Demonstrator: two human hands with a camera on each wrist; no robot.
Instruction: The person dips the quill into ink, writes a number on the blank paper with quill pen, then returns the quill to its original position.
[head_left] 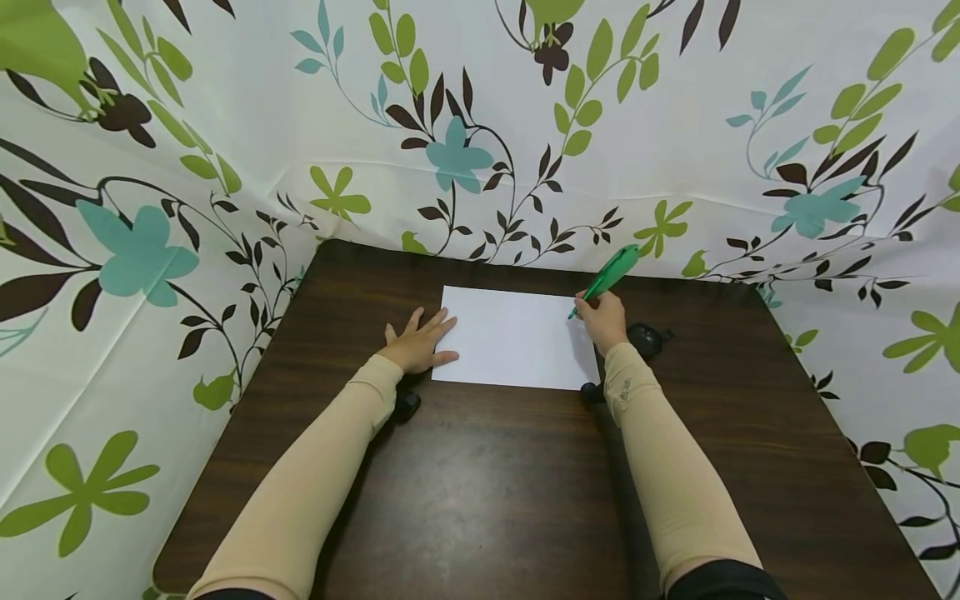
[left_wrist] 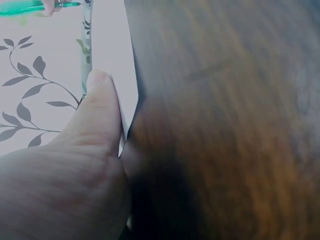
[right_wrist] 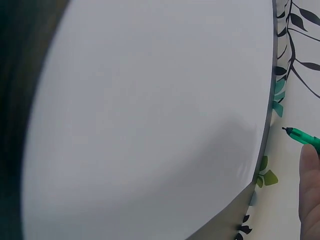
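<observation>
A blank white sheet of paper lies toward the far side of the table. My left hand rests with spread fingers on the sheet's left edge; in the left wrist view its thumb lies along the paper. Near the sheet's right side, my right hand pinches a green pen with a broad, leaf-shaped top. The pen leans up to the right, its dark tip pointing down over the paper. In the right wrist view, the tip shows beyond the paper's edge, and a shadow falls across the sheet.
The dark wooden table stretches toward me and to both sides. Beside my right wrist is a round black object, and a small black object is under the left wrist. Leaf-and-flower patterned cloth hangs close behind the table.
</observation>
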